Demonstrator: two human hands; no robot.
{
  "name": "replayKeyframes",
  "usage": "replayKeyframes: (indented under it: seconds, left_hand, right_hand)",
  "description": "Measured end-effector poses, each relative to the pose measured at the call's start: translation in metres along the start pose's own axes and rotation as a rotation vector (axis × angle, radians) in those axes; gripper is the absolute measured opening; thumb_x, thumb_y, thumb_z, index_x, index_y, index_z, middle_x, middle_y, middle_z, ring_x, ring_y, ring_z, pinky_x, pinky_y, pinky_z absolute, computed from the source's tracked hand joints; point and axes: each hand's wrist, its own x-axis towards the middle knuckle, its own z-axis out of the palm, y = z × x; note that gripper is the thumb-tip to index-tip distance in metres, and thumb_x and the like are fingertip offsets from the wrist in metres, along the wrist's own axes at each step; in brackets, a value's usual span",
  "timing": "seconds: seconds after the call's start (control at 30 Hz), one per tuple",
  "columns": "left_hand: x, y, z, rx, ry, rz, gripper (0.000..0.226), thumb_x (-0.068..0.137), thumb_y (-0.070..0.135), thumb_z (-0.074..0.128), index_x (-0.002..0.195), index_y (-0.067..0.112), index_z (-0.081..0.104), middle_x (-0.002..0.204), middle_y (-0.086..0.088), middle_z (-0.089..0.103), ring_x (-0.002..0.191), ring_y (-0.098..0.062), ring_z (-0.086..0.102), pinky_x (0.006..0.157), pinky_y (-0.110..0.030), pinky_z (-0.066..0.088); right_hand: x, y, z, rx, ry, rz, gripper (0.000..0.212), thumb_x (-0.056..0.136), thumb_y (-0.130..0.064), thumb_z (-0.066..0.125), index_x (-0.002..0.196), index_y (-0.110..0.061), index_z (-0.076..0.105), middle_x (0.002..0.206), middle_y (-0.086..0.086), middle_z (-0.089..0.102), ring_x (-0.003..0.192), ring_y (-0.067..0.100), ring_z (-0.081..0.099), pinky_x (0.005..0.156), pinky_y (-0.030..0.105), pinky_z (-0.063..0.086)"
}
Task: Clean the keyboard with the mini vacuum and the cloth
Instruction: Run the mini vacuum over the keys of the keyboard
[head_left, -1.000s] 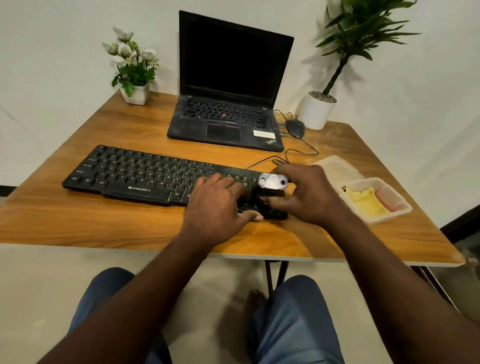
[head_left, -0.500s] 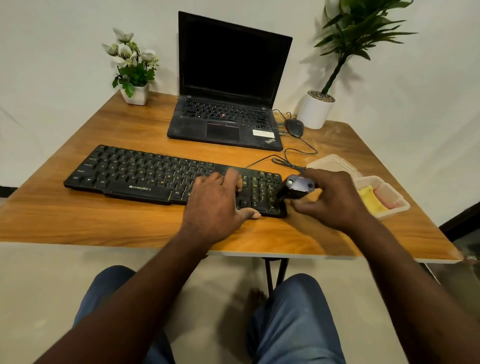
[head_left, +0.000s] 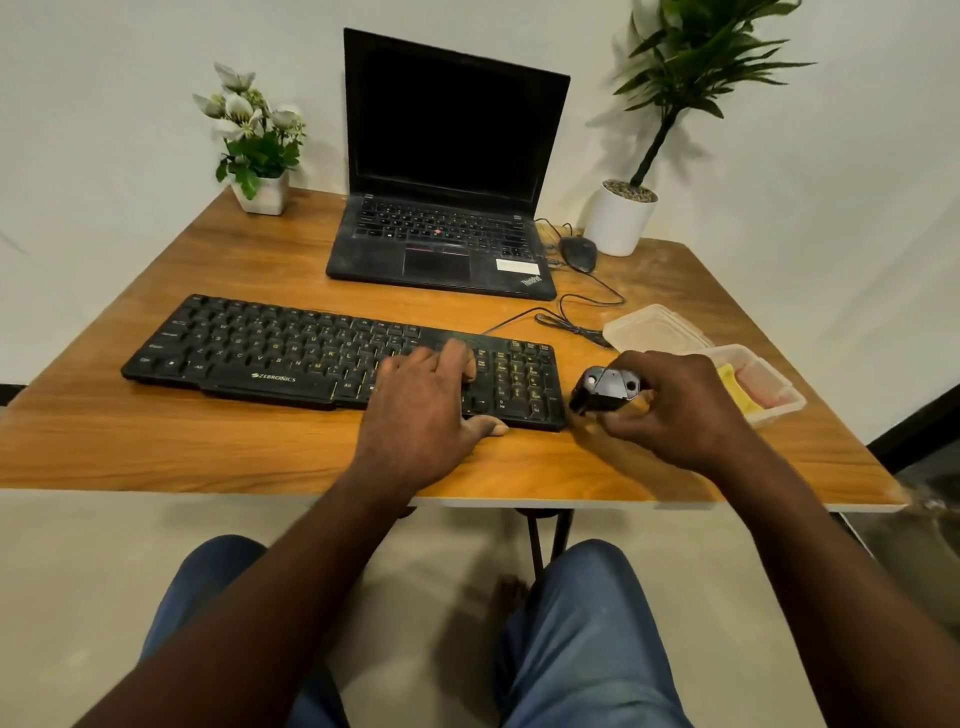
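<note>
— Keyboard (head_left: 311, 353) placement?
— It lies flat along the near half of your wooden table (head_left: 260, 457), in front of the open laptop (head_left: 447, 171), whose screen is dark.
— Left hand?
— Your left hand (head_left: 421, 410) rests on the keyboard's right portion. The fingers are straight and spread over the keys, the thumb is at the front edge, and it grasps nothing.
— Right hand?
— Your right hand (head_left: 670, 410) is curled round the mini vacuum (head_left: 605, 389), gripping its back end. The black body sticks out to the left of your fingers, just beside the keyboard's right end and off the keys. Whether it touches the tabletop cannot be told from the head view.
— Cloth?
— A yellow cloth (head_left: 737, 387) sits in the clear plastic container (head_left: 779, 410) just right of your right hand, with something pink beside it. The container's lid (head_left: 654, 327) lies flat just behind it.
— Anything else?
— A mouse (head_left: 578, 253) sits by the laptop's right side, and cables (head_left: 571, 325) loop between it and the keyboard. A green plant in a white pot (head_left: 621, 215) stands at the far right corner, a small flower pot (head_left: 262, 195) at the far left.
</note>
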Motion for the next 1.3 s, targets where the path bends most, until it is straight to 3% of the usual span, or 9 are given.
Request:
replayKeyframes:
  seconds: [0.17, 0.27, 0.47, 0.6, 0.73, 0.93, 1.0, 1.13, 1.3]
  left_hand:
    - [-0.001, 0.002, -0.001, 0.013, 0.012, -0.001, 0.058, 0.075, 0.066, 0.078, 0.109, 0.035, 0.042, 0.106, 0.012, 0.060, 0.104, -0.012, 0.053, 0.103, -0.040, 0.036]
    - [-0.001, 0.002, -0.001, 0.008, 0.024, 0.002, 0.056, 0.077, 0.062, 0.079, 0.109, 0.034, 0.043, 0.103, 0.013, 0.059, 0.101, -0.013, 0.054, 0.102, -0.039, 0.036]
    - [-0.001, 0.001, -0.002, -0.001, 0.003, 0.007, 0.059, 0.075, 0.068, 0.076, 0.110, 0.035, 0.044, 0.109, 0.013, 0.060, 0.106, -0.012, 0.053, 0.103, -0.040, 0.034]
    - [-0.001, -0.001, -0.001, -0.033, 0.010, -0.005, 0.059, 0.072, 0.067, 0.080, 0.108, 0.035, 0.044, 0.106, 0.013, 0.060, 0.103, -0.011, 0.053, 0.101, -0.038, 0.035]
    - [-0.002, -0.002, -0.001, -0.064, 0.018, -0.021, 0.058, 0.072, 0.062, 0.083, 0.107, 0.035, 0.045, 0.103, 0.015, 0.056, 0.100, -0.009, 0.050, 0.097, -0.034, 0.033]
    - [-0.001, -0.003, -0.002, -0.054, 0.013, -0.020, 0.058, 0.071, 0.066, 0.080, 0.107, 0.037, 0.045, 0.105, 0.015, 0.059, 0.102, -0.008, 0.052, 0.101, -0.037, 0.036]
    - [0.000, -0.002, -0.002, -0.054, 0.018, -0.019, 0.058, 0.072, 0.066, 0.080, 0.107, 0.037, 0.044, 0.105, 0.016, 0.059, 0.102, -0.008, 0.052, 0.101, -0.036, 0.036]
    - [0.000, -0.003, -0.001, -0.057, 0.019, -0.014, 0.058, 0.073, 0.067, 0.079, 0.107, 0.037, 0.043, 0.106, 0.015, 0.059, 0.103, -0.008, 0.052, 0.101, -0.036, 0.034]
    - [-0.001, -0.002, -0.002, -0.051, 0.012, -0.019, 0.057, 0.074, 0.066, 0.079, 0.108, 0.037, 0.043, 0.106, 0.015, 0.058, 0.103, -0.009, 0.052, 0.101, -0.037, 0.035]
  right_hand:
    - [-0.001, -0.031, 0.022, 0.121, 0.096, -0.102, 0.037, 0.073, -0.043, 0.081, 0.103, -0.022, 0.075, 0.091, -0.006, 0.073, 0.082, 0.011, 0.065, 0.069, 0.038, 0.056]
    - [-0.003, -0.042, 0.032, 0.029, 0.008, -0.175, 0.036, 0.072, -0.032, 0.087, 0.104, -0.022, 0.074, 0.095, -0.001, 0.072, 0.084, 0.019, 0.064, 0.068, 0.041, 0.055]
    - [-0.027, -0.006, 0.014, -0.017, 0.089, -0.037, 0.038, 0.072, -0.033, 0.087, 0.106, -0.021, 0.075, 0.095, -0.001, 0.074, 0.083, 0.020, 0.064, 0.069, 0.046, 0.055]
    - [-0.016, -0.026, 0.019, 0.170, 0.125, -0.002, 0.040, 0.075, -0.048, 0.079, 0.107, -0.024, 0.075, 0.094, -0.011, 0.075, 0.087, 0.005, 0.069, 0.073, 0.028, 0.056]
    - [0.022, -0.051, 0.038, 0.292, -0.052, 0.044, 0.042, 0.079, -0.032, 0.087, 0.117, -0.025, 0.072, 0.101, -0.017, 0.073, 0.090, -0.008, 0.065, 0.072, 0.007, 0.046]
    - [0.101, -0.031, 0.038, 0.147, 0.060, 0.208, 0.053, 0.079, -0.030, 0.088, 0.127, -0.020, 0.068, 0.118, -0.002, 0.074, 0.107, 0.013, 0.068, 0.079, 0.018, 0.050]
    - [0.110, -0.028, 0.034, 0.118, 0.076, 0.187, 0.052, 0.078, -0.032, 0.089, 0.124, -0.019, 0.069, 0.117, -0.001, 0.074, 0.105, 0.014, 0.068, 0.082, 0.023, 0.053]
    - [0.108, -0.030, 0.033, 0.218, -0.168, 0.134, 0.048, 0.077, -0.032, 0.089, 0.120, -0.022, 0.070, 0.109, -0.006, 0.074, 0.102, 0.011, 0.070, 0.082, 0.030, 0.060]
    - [0.103, -0.035, 0.033, 0.135, -0.059, 0.105, 0.048, 0.078, -0.030, 0.089, 0.122, -0.024, 0.070, 0.115, -0.004, 0.074, 0.105, 0.012, 0.068, 0.089, 0.034, 0.060]
